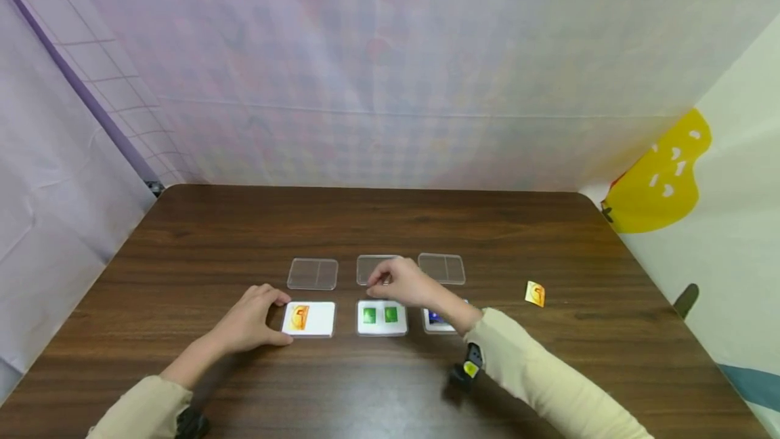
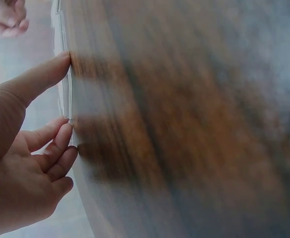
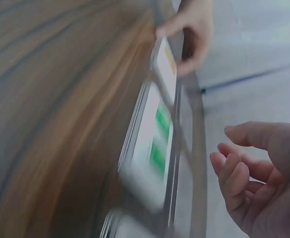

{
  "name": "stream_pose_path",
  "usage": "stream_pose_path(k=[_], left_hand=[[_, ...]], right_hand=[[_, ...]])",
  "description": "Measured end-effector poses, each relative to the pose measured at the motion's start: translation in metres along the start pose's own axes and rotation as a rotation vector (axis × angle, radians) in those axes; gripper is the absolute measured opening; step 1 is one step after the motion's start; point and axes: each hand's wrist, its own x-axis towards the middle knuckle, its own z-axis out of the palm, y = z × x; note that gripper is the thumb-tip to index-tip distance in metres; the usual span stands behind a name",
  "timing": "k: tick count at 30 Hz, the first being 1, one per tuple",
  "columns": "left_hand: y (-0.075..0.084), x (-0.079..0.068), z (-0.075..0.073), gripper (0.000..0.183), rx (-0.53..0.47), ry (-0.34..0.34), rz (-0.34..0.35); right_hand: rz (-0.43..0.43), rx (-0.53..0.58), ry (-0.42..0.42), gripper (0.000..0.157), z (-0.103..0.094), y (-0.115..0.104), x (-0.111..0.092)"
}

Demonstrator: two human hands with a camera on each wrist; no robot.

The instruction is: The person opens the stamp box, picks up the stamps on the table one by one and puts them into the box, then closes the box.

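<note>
My left hand holds the left end of a shallow case between thumb and fingers; it has a white face with one orange picture on its left half. In the left wrist view the thumb and fingertips touch the case's edge. Above the middle case, which shows two green squares, hovers my right hand. Its fingers are loosely bent, and the right wrist view shows nothing between thumb and fingers. Partly behind the right forearm lies a third case with a dark blue picture.
Behind the cases lie three clear plastic trays, each with a dividing line: left, middle and right. A small orange picture card lies on the right of the brown wooden table. Curtains hang around the table.
</note>
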Motion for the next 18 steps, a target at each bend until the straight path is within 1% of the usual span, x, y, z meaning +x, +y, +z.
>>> stream_pose_path(k=[4, 8, 13, 18], left_hand=[[0.001, 0.001, 0.000, 0.058, 0.002, 0.002, 0.002], [0.001, 0.000, 0.000, 0.058, 0.000, 0.003, 0.008], [0.002, 0.000, -0.001, 0.059, 0.001, -0.001, 0.005], [0.003, 0.000, -0.001, 0.059, 0.005, -0.005, 0.003]], right_hand=[[0.031, -0.003, 0.028, 0.011, -0.024, 0.028, -0.024], [0.053, 0.003, 0.026, 0.018, -0.047, 0.053, -0.049], [0.152, 0.020, 0.051, 0.025, -0.073, 0.078, -0.080], [0.221, -0.027, 0.086, 0.029, -0.094, 0.100, -0.107]])
